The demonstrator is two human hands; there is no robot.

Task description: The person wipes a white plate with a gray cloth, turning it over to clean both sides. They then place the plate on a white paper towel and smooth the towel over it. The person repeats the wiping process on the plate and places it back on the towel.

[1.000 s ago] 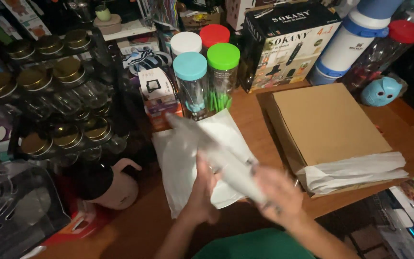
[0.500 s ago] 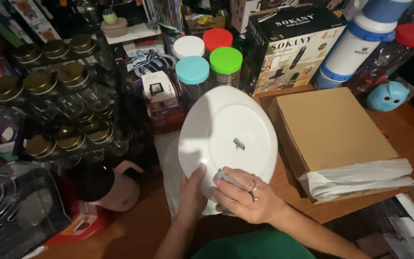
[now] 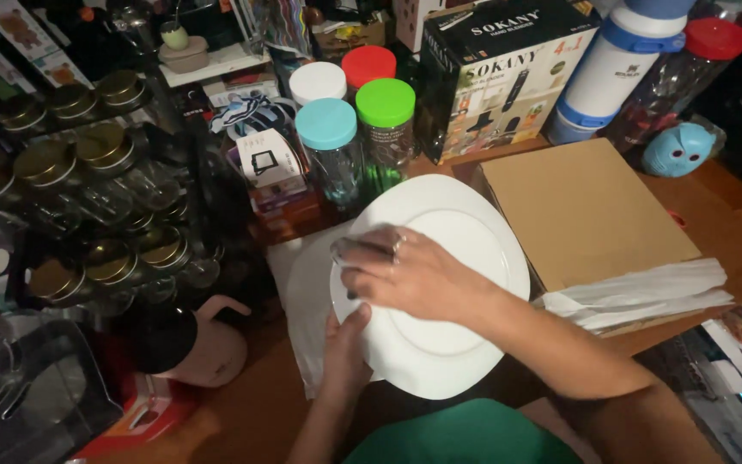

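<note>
Your left hand (image 3: 345,348) grips the white plate (image 3: 440,283) by its near rim over the paper sheet (image 3: 307,292) at the table's near edge, now tipped flatter, while your right hand (image 3: 414,275) has slid across its back, fingers pressing.
</note>
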